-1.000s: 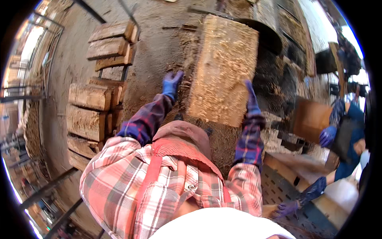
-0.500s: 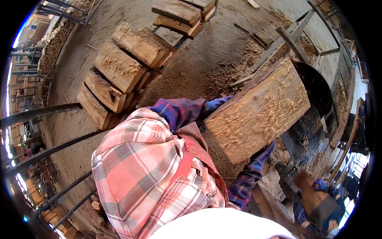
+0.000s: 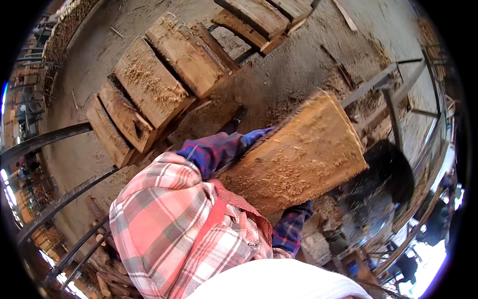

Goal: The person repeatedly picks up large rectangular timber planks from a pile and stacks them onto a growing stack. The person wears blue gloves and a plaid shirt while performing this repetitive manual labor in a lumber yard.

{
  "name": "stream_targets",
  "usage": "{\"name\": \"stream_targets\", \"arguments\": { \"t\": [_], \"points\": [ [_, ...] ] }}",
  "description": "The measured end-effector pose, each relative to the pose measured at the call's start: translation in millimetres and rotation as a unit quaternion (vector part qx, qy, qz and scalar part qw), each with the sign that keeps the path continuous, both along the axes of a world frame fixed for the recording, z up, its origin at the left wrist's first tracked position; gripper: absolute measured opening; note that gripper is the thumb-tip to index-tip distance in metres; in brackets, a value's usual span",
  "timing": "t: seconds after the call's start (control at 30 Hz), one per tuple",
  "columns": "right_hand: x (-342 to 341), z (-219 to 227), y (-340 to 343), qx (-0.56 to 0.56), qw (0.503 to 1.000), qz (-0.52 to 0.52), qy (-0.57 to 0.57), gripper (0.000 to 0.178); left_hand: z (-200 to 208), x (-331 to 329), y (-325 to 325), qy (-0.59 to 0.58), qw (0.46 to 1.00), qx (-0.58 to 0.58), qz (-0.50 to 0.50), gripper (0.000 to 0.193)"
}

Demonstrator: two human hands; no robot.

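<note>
A thick wooden slab [image 3: 303,154], its upper face strewn with sawdust, is held in front of my body between both hands. My left hand [image 3: 260,134], in a blue glove, grips its far left edge, with the fingers hidden behind the wood. Under the near right edge is my right hand [image 3: 304,205], almost wholly covered by the slab; only the cuff area and a bit of blue show. Both forearms wear dark blue plaid sleeves. The slab's near end comes close to my pink plaid clothing.
Several cut wood blocks [image 3: 149,84] lie in a row on a dark metal frame [image 3: 50,142] to the left. A large dark round disc [image 3: 393,169] stands beyond the slab's right end, beside metal rails [image 3: 393,117]. Sawdust covers the floor [image 3: 279,74].
The slab has come nearer my body and left, away from the dark disc, with both hands still on it. The view has turned, shifting the blocks and rails.
</note>
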State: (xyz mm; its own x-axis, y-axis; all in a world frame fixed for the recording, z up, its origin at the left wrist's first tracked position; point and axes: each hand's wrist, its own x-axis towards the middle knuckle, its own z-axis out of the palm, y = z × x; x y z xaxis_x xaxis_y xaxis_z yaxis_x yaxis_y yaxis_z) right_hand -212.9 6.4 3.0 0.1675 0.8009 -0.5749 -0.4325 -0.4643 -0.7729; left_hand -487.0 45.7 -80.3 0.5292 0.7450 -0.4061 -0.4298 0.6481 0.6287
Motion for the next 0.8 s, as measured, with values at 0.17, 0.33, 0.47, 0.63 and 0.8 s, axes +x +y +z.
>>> {"name": "stream_targets", "arguments": {
  "t": [0.17,0.33,0.47,0.63,0.8],
  "points": [
    [-95,14,186,0.026,0.988,0.147,0.039,0.066,-47,-108,74,-0.064,0.98,-0.067,0.177,0.062],
    [-220,39,376,0.051,0.934,0.304,0.183,0.067,-42,-198,162,-0.102,0.94,-0.107,0.308,0.066],
    [-290,63,468,0.039,0.859,0.437,0.263,0.068,-3,-267,213,-0.083,0.886,-0.179,0.419,0.07],
    [-283,75,416,0.127,0.804,0.553,-0.18,0.069,74,-329,192,0.089,0.779,-0.155,0.601,0.067],
    [-222,41,240,0.04,0.786,0.616,-0.039,0.039,91,-250,155,0.082,0.846,-0.162,0.501,0.063]
  ]
}}
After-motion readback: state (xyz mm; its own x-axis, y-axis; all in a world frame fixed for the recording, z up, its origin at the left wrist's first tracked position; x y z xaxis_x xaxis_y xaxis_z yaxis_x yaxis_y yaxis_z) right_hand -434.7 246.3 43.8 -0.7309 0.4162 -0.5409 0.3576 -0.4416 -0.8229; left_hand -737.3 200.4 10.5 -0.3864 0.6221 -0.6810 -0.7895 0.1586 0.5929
